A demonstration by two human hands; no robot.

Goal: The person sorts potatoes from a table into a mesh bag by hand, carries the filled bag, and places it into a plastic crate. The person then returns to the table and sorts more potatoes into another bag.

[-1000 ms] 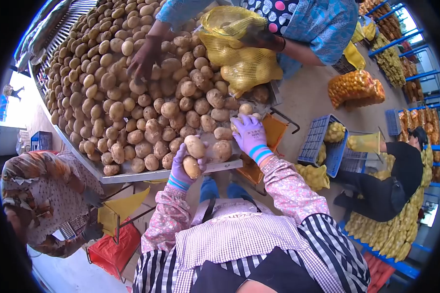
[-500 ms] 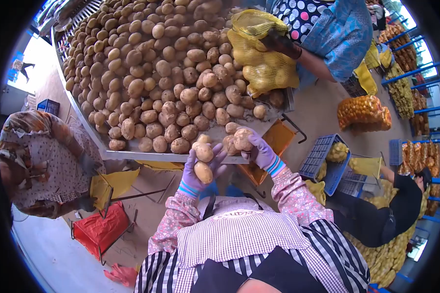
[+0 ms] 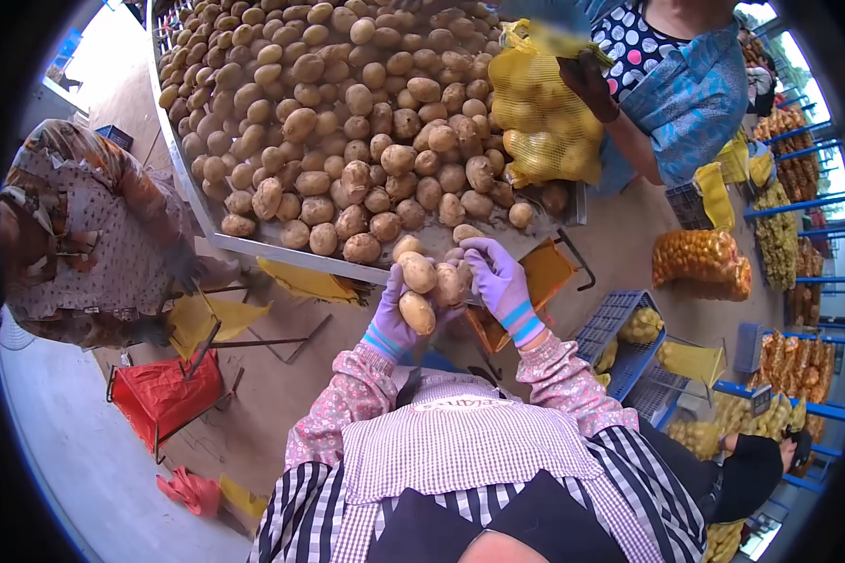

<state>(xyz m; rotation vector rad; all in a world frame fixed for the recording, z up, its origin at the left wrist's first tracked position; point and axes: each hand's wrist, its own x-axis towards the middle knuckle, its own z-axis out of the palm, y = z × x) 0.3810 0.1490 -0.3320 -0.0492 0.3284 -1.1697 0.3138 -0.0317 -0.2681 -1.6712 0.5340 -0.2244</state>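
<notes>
My left hand [image 3: 393,317], in a purple glove, cups several potatoes [image 3: 420,275] in front of the table's near edge. My right hand [image 3: 499,284], gloved the same way, is close on the right, with its fingers curled against a brown potato [image 3: 450,285] between the two hands. How firmly each hand grips that potato is partly hidden. Just beyond my fingers, a potato [image 3: 467,233] lies at the front of the large potato heap [image 3: 347,122]. The heap sits on a metal-edged table [image 3: 296,264].
Across the table, a person's dark-gloved hand [image 3: 589,86] holds a yellow mesh bag [image 3: 545,127] of potatoes. Another person [image 3: 94,225] stands at left beside a red cloth-covered stand [image 3: 167,389]. Blue crates [image 3: 620,328] and a filled sack [image 3: 702,266] are at right.
My hands have come together, bringing the potatoes from the right hand against those in the left. The view has shifted, and the yellow mesh bag now hangs more upright.
</notes>
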